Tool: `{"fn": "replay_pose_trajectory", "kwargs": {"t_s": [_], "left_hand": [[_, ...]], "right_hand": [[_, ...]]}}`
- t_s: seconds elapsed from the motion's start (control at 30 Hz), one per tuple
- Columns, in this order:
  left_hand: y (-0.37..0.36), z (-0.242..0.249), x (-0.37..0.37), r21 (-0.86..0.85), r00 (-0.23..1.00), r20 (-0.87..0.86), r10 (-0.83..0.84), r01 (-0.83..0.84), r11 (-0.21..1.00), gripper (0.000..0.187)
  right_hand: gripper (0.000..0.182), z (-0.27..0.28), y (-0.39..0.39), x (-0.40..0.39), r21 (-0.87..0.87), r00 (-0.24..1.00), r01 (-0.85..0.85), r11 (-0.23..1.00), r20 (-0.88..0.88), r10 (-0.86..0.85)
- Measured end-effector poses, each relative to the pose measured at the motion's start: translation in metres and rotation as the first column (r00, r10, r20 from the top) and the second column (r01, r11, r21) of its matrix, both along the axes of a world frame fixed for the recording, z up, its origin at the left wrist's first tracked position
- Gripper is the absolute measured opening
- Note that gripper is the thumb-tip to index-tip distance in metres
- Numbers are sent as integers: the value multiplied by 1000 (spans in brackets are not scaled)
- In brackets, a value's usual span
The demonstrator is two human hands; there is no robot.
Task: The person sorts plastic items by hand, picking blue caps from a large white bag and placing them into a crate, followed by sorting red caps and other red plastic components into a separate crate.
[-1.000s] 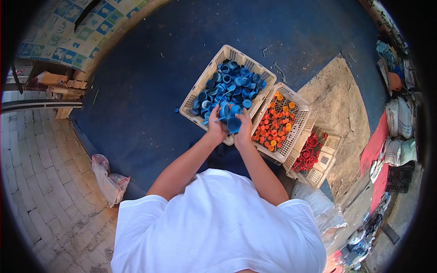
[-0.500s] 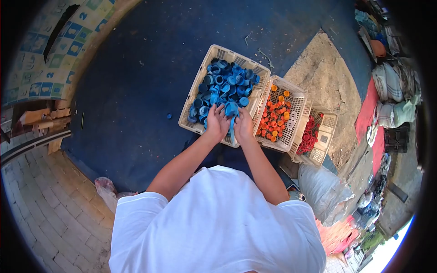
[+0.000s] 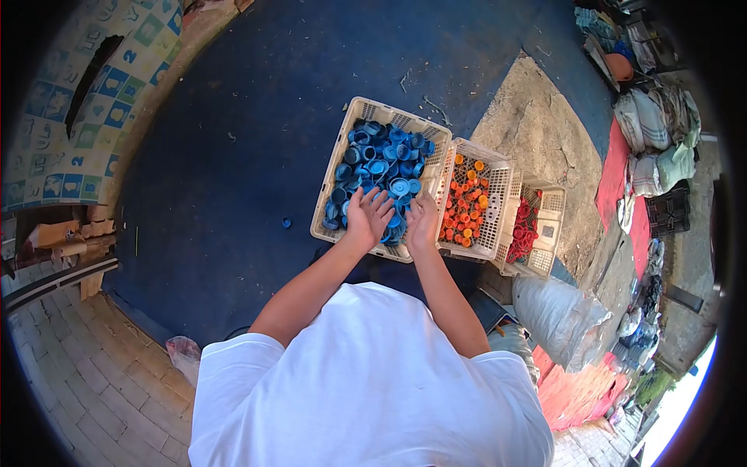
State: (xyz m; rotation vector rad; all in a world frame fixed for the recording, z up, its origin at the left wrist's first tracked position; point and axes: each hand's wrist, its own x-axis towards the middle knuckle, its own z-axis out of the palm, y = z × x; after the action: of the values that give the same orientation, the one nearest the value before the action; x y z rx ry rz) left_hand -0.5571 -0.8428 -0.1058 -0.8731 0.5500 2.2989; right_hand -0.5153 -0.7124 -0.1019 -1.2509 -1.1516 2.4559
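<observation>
Showing palms, left hand [image 3: 369, 221], right hand [image 3: 422, 223] (by blue caps [image 3: 378, 166])

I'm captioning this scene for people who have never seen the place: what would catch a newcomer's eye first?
Probably the heap of blue caps in the largest crate, with the left hand and right hand open over its near side. Next, the orange caps and red pieces in crates to the right, bright against the dark blue ground sheet.

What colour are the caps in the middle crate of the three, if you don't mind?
Mostly orange caps, with some yellow-orange; the head view shows it best.
</observation>
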Motion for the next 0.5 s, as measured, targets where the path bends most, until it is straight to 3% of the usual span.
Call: {"fn": "replay_pose_trajectory", "kwargs": {"t_s": [0.23, 0.5], "left_hand": [[-21, 0, -3, 55, 999, 28, 28, -29, 998, 71], [-55, 0, -14, -46, 993, 71, -99, 102, 994, 53]], "right_hand": [[65, 14, -2, 8, 141, 1000, 28, 990, -18, -25], [40, 25, -12, 33, 209, 989, -146, 967, 56, 138]]}}
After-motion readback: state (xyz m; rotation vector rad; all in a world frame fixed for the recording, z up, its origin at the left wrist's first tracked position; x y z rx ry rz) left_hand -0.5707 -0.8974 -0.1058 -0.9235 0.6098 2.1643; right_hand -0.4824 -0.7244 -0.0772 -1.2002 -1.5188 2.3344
